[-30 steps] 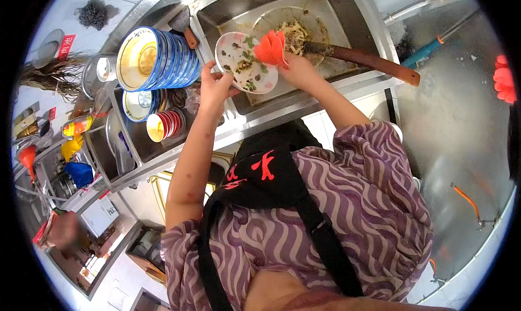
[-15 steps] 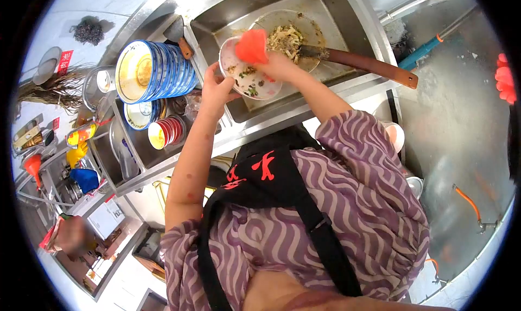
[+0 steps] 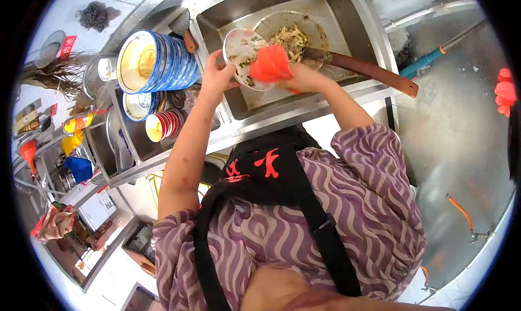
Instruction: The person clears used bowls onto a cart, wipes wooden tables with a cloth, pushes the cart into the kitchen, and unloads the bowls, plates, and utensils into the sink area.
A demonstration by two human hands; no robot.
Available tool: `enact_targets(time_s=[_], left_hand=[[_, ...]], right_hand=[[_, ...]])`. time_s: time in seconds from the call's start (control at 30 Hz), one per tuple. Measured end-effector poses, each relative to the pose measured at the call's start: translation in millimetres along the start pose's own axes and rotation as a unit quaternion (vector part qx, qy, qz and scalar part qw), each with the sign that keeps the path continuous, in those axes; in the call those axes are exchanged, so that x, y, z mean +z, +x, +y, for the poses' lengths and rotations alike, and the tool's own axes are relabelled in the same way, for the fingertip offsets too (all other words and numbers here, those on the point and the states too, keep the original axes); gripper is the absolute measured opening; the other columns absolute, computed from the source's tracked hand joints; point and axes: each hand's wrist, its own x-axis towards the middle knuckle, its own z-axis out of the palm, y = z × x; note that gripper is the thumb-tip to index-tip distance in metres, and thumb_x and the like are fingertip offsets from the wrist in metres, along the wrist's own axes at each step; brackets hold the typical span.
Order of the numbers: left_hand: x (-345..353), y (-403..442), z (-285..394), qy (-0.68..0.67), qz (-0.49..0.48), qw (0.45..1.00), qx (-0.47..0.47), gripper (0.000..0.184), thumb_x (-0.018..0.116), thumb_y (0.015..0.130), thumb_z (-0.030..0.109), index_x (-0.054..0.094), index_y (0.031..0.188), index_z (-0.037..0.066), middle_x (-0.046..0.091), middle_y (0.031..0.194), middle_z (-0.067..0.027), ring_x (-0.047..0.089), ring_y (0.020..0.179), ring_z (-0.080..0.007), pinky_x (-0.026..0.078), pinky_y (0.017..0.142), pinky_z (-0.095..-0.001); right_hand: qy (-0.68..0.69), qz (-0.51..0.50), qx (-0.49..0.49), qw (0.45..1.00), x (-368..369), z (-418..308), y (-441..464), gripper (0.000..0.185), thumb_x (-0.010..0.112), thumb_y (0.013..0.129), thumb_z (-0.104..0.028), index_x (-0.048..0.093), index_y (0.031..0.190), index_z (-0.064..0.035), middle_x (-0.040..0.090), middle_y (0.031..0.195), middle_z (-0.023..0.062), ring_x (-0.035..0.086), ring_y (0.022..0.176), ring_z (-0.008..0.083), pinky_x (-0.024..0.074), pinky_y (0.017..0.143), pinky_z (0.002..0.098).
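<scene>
My left hand (image 3: 218,75) grips the left rim of a white bowl (image 3: 239,45) with green and brown food scraps inside. The bowl is tilted over the sink (image 3: 239,107). My right hand (image 3: 306,79) is closed on a red, scallop-edged piece (image 3: 270,64), its exact kind unclear, which overlaps the bowl's lower right side. Beyond the bowl, a round strainer-like vessel (image 3: 321,37) in the sink holds a heap of pale food waste (image 3: 290,41). A tool with a long brown wooden handle (image 3: 374,72) leans from that heap over the sink's right edge.
Left of the sink stand a tall stack of blue-rimmed bowls (image 3: 157,61), more bowls (image 3: 138,106) below, and nested red cups (image 3: 163,125). A wooden-handled scraper (image 3: 187,31) lies at the sink's edge. A steel surface (image 3: 450,148) spans the right side.
My right hand has drawn the red piece down and to the right, from the bowl's upper part to its lower right edge. The bowl has tilted more in my left hand.
</scene>
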Motion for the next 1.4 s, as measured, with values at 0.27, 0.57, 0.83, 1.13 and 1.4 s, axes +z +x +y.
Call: enact_targets(time_s=[0.27,0.57,0.83,1.13,1.4], left_hand=[[-5,-5,-3,0.007,-0.013,1.000,-0.015,0.060,0.054,0.078,0.009,0.029,0.133,0.004,0.052,0.103,-0.0140,0.058,0.093,-0.0251,0.056,0.067,-0.0402],[-20,-15,-27,0.011,-0.032,0.998,-0.045,0.064,0.062,0.078,0.019,0.030,0.132,0.004,0.051,0.112,-0.0167,0.056,0.101,-0.0273,0.054,0.074,-0.0437],[-66,-88,-68,-0.116,-0.036,0.992,-0.018,0.066,0.059,0.076,0.014,0.029,0.133,0.004,0.053,0.104,-0.0186,0.058,0.090,-0.0269,0.056,0.065,-0.0358],[-182,-239,-191,-0.433,0.035,0.900,0.029,0.056,0.052,0.080,0.011,0.030,0.132,0.006,0.052,0.111,-0.0125,0.058,0.094,-0.0223,0.052,0.060,-0.0293],[-295,-375,-301,-0.471,0.264,0.839,0.065,0.054,0.050,0.076,0.016,0.036,0.127,0.008,0.052,0.115,-0.0125,0.055,0.102,-0.0281,0.052,0.077,-0.0457]], right_hand=[[-0.179,0.147,-0.005,0.973,4,34,6,0.032,0.057,0.080,-0.036,0.063,0.097,-0.0100,0.064,0.093,0.0156,0.060,0.087,0.0353,0.0473,0.075,0.0453],[-0.228,0.121,0.034,0.966,18,28,5,0.031,0.061,0.078,-0.028,0.059,0.105,-0.0118,0.062,0.094,0.0186,0.057,0.092,0.0372,0.0453,0.075,0.0437],[-0.025,0.256,0.132,0.957,23,48,3,0.029,0.059,0.082,-0.016,0.054,0.108,-0.0056,0.063,0.082,0.0138,0.061,0.072,0.0259,0.0481,0.063,0.0365],[0.028,0.037,0.016,0.999,145,-80,26,0.016,0.060,0.078,-0.010,0.057,0.091,-0.0012,0.058,0.071,0.0043,0.055,0.057,0.0123,0.0437,0.050,0.0267],[0.023,-0.079,0.025,0.996,292,-181,56,0.013,0.056,0.082,-0.009,0.055,0.093,-0.0018,0.056,0.072,0.0034,0.053,0.057,0.0090,0.0452,0.050,0.0243]])
